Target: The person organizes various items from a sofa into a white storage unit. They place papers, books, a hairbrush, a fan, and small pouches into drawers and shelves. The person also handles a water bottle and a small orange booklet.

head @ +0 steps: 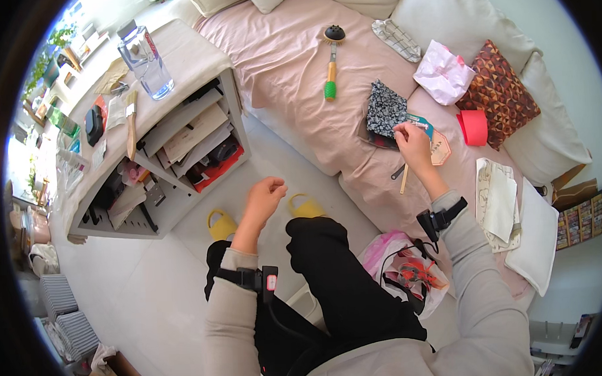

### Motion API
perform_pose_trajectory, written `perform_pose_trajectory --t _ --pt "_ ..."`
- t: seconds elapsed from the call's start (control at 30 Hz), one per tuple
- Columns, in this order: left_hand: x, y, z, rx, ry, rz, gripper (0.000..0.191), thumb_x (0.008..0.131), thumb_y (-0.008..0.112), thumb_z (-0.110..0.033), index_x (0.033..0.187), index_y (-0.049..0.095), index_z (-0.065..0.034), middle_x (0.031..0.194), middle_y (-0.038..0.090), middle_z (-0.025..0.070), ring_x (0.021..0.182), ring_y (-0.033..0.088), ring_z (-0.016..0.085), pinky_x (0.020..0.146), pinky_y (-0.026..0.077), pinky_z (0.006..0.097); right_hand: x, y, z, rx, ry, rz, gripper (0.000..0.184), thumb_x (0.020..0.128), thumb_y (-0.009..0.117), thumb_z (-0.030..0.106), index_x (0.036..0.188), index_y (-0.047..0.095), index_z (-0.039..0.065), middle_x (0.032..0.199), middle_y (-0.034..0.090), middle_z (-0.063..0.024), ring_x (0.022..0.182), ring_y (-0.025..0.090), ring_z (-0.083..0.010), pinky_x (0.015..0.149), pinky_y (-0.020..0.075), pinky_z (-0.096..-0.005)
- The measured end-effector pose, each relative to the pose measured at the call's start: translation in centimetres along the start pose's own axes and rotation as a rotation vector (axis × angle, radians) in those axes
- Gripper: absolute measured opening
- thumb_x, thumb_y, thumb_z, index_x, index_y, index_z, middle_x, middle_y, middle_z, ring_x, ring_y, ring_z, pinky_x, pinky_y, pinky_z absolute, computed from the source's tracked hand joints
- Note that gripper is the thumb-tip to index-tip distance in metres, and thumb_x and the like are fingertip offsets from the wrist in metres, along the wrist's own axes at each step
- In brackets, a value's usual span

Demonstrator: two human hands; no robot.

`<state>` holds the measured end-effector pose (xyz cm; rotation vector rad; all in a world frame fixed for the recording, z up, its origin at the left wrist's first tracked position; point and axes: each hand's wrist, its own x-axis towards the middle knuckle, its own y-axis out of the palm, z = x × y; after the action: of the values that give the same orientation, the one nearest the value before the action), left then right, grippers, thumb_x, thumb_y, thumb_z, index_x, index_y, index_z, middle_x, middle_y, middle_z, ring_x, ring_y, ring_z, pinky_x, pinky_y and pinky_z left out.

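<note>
My right hand (413,143) is over the pink-covered sofa, its fingertips at the lower right edge of a black-and-white patterned cloth (386,108). It seems to pinch that edge, but the fingers hide the contact. Behind and beside the hand lie a teal card (422,124) and a peach-coloured tag (440,150). A thin wooden stick (404,178) and a dark-ended tool (397,173) lie just below. My left hand (267,196) hangs above the floor between the sofa and the shelf unit, with its fingers curled and no object visible in them.
A massager with a green handle (330,87), a white plastic bag (444,73), a red band (474,128) and a patterned cushion (501,94) rest on the sofa. On the shelf unit at left stand a water bottle (147,64) and a brush (131,127). A filled bag (408,269) sits by my right knee.
</note>
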<state>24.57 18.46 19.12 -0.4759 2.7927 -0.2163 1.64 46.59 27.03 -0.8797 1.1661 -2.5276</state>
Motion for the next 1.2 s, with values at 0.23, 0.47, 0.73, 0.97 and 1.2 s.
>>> perform_pose_trajectory --t 0.23,0.47,0.73,0.97,1.2 --pt "0.0 -2.2 1.6 0.241 0.042 -0.209 0.025 0.08 0.059 -0.015 0.099 0.06 0.0024 0.088 0.066 0.0134 0.081 0.063 0.023 0.072 0.049 0.0318 9.5 14.3 3.4 0.062 0.337 0.08 0.035 0.079 0.064 0.03 0.094 0.058 0.0 0.088 0.061 -0.0159 0.082 0.063 -0.0283 0.072 0.0505 -0.0398" --pt "-0.9 -3.7 0.9 0.303 0.036 -0.282 0.024 0.079 0.059 -0.015 0.097 0.06 0.0015 0.088 0.065 0.0152 0.081 0.063 0.029 0.073 0.049 0.0365 14.8 22.9 3.2 -0.283 0.538 0.049 0.059 0.073 0.066 0.038 0.111 0.048 -0.004 0.107 0.053 -0.0198 0.094 0.06 -0.0349 0.08 0.0484 -0.0436" --pt "-0.2 -2.9 1.3 0.307 0.039 -0.245 0.025 0.078 0.06 -0.016 0.097 0.06 -0.0005 0.091 0.065 0.0154 0.085 0.062 0.031 0.074 0.048 0.0382 5.2 16.0 2.6 0.574 0.406 0.109 0.027 0.08 0.061 0.026 0.086 0.054 0.001 0.063 0.056 -0.0078 0.053 0.057 -0.0144 0.048 0.0443 -0.0301" --pt "-0.8 -3.2 2.5 0.361 0.049 -0.235 0.027 0.077 0.06 -0.018 0.098 0.06 -0.0003 0.091 0.065 0.0163 0.084 0.062 0.031 0.074 0.049 0.0384 -10.8 6.7 6.6 0.864 0.453 0.479 0.031 0.085 0.058 0.014 0.111 0.048 0.0 0.068 0.052 0.0009 0.05 0.043 -0.0036 0.042 0.0337 -0.0191" --pt "-1.9 -5.3 3.6 0.309 0.01 -0.376 0.042 0.074 0.063 -0.017 0.11 0.054 0.0022 0.096 0.063 0.0177 0.092 0.059 0.033 0.08 0.047 0.0395 -11.2 5.7 8.6 1.077 0.523 0.804 0.036 0.084 0.058 0.014 0.114 0.048 -0.001 0.072 0.052 -0.0017 0.049 0.041 -0.004 0.044 0.0308 -0.0178"
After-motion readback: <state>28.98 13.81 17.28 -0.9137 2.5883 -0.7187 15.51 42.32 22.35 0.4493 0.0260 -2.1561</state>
